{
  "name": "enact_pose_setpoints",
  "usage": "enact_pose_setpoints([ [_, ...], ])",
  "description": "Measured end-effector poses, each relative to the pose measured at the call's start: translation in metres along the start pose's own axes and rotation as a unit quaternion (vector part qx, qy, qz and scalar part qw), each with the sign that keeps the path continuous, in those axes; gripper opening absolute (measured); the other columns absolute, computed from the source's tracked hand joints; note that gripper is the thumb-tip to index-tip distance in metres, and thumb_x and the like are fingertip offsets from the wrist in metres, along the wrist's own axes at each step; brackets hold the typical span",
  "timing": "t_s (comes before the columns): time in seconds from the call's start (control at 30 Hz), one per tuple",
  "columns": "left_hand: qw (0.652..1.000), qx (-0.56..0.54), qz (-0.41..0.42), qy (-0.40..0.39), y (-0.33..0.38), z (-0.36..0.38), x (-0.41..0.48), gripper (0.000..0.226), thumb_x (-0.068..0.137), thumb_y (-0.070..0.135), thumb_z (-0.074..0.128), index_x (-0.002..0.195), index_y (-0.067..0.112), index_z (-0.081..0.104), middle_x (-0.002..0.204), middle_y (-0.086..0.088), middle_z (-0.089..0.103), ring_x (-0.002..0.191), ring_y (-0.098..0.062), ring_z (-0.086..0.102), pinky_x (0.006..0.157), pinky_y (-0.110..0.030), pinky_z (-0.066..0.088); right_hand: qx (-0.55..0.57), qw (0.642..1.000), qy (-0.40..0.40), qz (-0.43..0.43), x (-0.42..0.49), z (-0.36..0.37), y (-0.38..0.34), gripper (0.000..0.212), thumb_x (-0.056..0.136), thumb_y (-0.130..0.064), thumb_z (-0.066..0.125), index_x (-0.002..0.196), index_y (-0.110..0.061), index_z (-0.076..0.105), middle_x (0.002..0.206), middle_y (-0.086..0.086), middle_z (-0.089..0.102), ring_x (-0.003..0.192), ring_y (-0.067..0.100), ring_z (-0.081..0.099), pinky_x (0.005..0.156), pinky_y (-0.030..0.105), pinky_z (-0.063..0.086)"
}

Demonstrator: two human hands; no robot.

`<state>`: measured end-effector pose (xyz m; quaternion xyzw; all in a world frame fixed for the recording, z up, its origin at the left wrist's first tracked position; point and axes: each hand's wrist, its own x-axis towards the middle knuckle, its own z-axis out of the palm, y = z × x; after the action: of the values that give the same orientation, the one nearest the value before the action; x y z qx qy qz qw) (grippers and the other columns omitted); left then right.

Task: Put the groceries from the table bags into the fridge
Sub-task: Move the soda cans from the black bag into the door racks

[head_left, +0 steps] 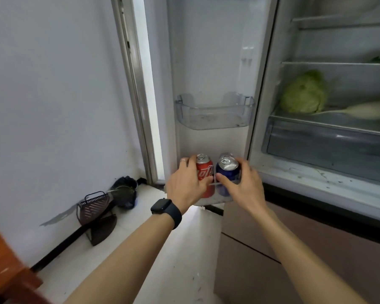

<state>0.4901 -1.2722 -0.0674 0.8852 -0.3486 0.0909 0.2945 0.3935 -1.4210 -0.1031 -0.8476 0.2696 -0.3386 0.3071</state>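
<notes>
The fingers of the left hand (188, 183) are curled around a red can (205, 175), thumb in front and a ring on one finger behind. The right hand (242, 185) wraps a blue can (228, 172) the same way, thumb pressed on its front. Both cans stand upright, side by side, in the lowest bin of the open fridge door (211, 62). At 12 o'clock above them is a clear door shelf (215, 113). At 2 o'clock, inside the fridge, a cabbage (304, 95) lies beside a white radish (366, 110).
</notes>
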Motion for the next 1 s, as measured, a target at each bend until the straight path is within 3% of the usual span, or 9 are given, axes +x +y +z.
enact_pose_setpoints([
  [0.07,1.0,0.002,-0.003,-0.005,0.001,0.001,0.001,0.067,0.091,0.054,0.061,0.147,0.025,0.038,0.14,-0.002,0.05,0.117,-0.029,0.059,0.092,-0.042,0.053,-0.026,0.999,0.023,-0.013,0.001,0.0,0.003,0.074,0.079,-0.06,0.073,0.138,-0.022,0.049,0.137,0.009,0.054,0.132,0.027,0.04,0.107,0.044,0.039],
  [0.17,1.0,-0.006,-0.007,-0.007,0.002,0.003,0.0,0.061,0.092,0.054,0.057,0.144,0.028,0.04,0.138,0.0,0.053,0.116,-0.027,0.06,0.091,-0.039,0.053,-0.079,0.996,0.023,-0.029,0.007,-0.002,0.007,0.077,0.075,-0.069,0.066,0.134,-0.021,0.055,0.134,0.009,0.058,0.129,0.029,0.038,0.101,0.036,0.033],
  [0.33,0.999,-0.034,0.004,-0.011,0.0,0.001,0.003,0.06,0.088,0.052,0.063,0.14,0.029,0.046,0.133,0.001,0.056,0.111,-0.02,0.06,0.088,-0.034,0.054,0.016,1.0,-0.013,-0.004,0.006,-0.001,0.005,0.07,0.08,-0.048,0.077,0.141,-0.025,0.05,0.139,0.003,0.057,0.131,0.026,0.039,0.096,0.028,0.03],
  [0.5,0.995,-0.084,-0.01,-0.043,-0.006,0.002,0.006,0.064,0.083,0.045,0.065,0.142,0.031,0.043,0.135,-0.001,0.052,0.114,-0.021,0.058,0.095,-0.042,0.053,0.044,0.999,-0.028,0.012,0.006,0.003,0.005,0.073,0.082,-0.047,0.075,0.145,-0.027,0.045,0.142,0.004,0.054,0.136,0.025,0.033,0.098,0.029,0.03],
  [0.67,0.993,-0.097,0.003,-0.061,-0.012,0.001,0.004,0.068,0.088,0.045,0.066,0.148,0.028,0.038,0.142,-0.003,0.045,0.124,-0.023,0.053,0.103,-0.04,0.049,0.065,0.998,-0.022,0.013,0.003,0.001,0.007,0.081,0.079,-0.042,0.079,0.149,-0.024,0.041,0.144,0.002,0.052,0.137,0.025,0.037,0.107,0.037,0.035],
  [0.83,0.996,-0.076,0.031,-0.044,-0.018,0.0,-0.012,0.069,0.091,0.04,0.062,0.152,0.031,0.031,0.151,0.001,0.035,0.133,-0.019,0.045,0.106,-0.039,0.047,0.085,0.996,-0.004,0.017,-0.017,-0.001,0.006,0.075,0.086,-0.038,0.075,0.15,-0.027,0.039,0.15,0.0,0.046,0.139,0.021,0.039,0.105,0.031,0.033],
  [1.0,0.994,-0.081,0.065,-0.03,-0.033,-0.007,-0.033,0.071,0.094,0.034,0.058,0.156,0.036,0.024,0.157,0.006,0.028,0.14,-0.016,0.036,0.11,-0.039,0.044,0.102,0.994,0.019,0.018,-0.051,0.004,-0.002,0.068,0.089,-0.022,0.073,0.149,-0.025,0.04,0.153,-0.003,0.04,0.139,0.013,0.035,0.109,0.033,0.031],
])
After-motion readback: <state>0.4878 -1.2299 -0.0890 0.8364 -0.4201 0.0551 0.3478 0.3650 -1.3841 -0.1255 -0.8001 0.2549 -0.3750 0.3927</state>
